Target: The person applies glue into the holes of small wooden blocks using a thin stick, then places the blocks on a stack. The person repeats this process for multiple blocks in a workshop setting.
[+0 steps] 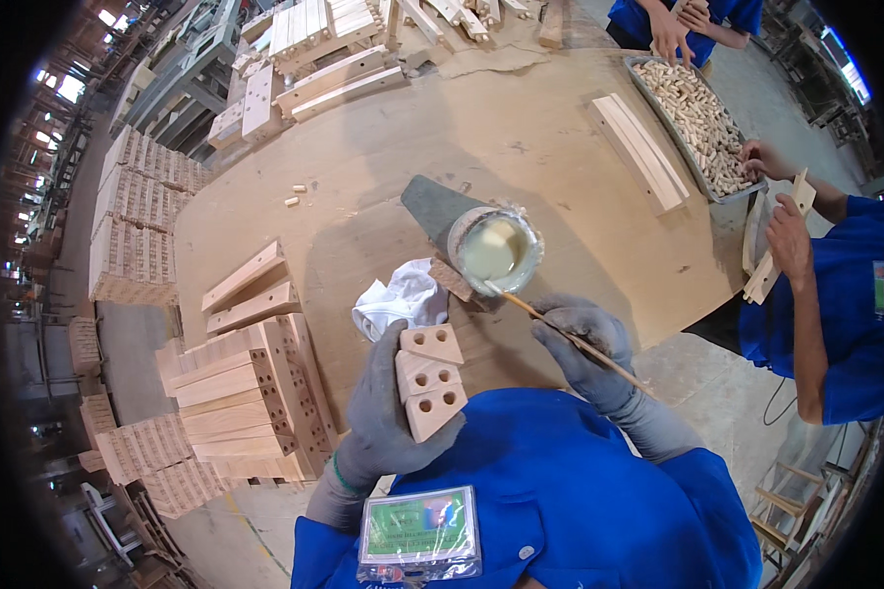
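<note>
My left hand (375,407), in a grey glove, is closed around several short wooden blocks (430,378), stacked with their ends facing up. Pairs of drilled holes show in those ends. My right hand (589,348), also gloved, grips a thin wooden stick (599,355). The stick's far tip rests at the rim of a crusted pot (532,257) that holds a cream-coloured liquid (491,247). A crumpled white cloth (403,299) lies just beyond the blocks, beside a small brown wood piece (452,280) near the pot.
Drilled wooden rails (236,393) are piled at the left, with taller stacks (133,231) behind. Two loose dowels (292,201) lie on the table (363,157). At the right, other people's hands reach to a tray of dowels (692,123) and hold rails (781,236); more rails (643,157) lie nearby.
</note>
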A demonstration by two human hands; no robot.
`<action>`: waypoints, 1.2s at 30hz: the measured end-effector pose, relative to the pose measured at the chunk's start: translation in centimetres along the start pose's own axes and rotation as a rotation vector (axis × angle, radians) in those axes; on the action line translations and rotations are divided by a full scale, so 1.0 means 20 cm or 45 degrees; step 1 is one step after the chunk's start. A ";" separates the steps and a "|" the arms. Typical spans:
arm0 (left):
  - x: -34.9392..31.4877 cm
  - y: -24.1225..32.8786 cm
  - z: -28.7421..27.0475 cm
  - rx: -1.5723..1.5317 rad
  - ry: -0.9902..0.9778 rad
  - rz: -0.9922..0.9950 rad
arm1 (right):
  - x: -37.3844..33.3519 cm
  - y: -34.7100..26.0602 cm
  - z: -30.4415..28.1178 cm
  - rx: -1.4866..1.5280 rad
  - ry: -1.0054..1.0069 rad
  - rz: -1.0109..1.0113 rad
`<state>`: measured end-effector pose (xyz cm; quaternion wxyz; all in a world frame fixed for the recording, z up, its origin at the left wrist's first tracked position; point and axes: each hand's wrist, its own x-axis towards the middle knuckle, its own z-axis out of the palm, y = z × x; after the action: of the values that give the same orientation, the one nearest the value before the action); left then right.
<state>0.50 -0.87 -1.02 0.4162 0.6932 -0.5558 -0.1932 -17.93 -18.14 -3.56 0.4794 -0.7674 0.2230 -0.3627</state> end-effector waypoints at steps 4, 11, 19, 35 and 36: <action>0.03 0.02 0.03 -0.003 -0.037 -0.009 | 0.03 0.00 -0.02 0.293 0.127 0.022; 0.03 0.06 0.03 0.070 -0.078 0.014 | 0.40 -0.29 -0.18 0.401 -0.055 0.490; -0.03 0.02 0.02 -0.038 -0.027 -0.027 | 0.18 0.06 -0.13 -0.628 -0.475 -0.479; -0.01 0.00 0.01 -0.062 -0.064 -0.217 | 0.03 0.09 -0.10 -0.116 -0.137 -0.329; 0.00 0.00 0.01 -0.063 -0.075 -0.226 | 0.02 0.10 -0.09 -0.138 -0.126 -0.311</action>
<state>0.35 -0.92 -1.21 0.3979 0.7232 -0.4994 -0.2631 -18.98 -20.36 -4.68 0.4001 -0.8305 0.1234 -0.3674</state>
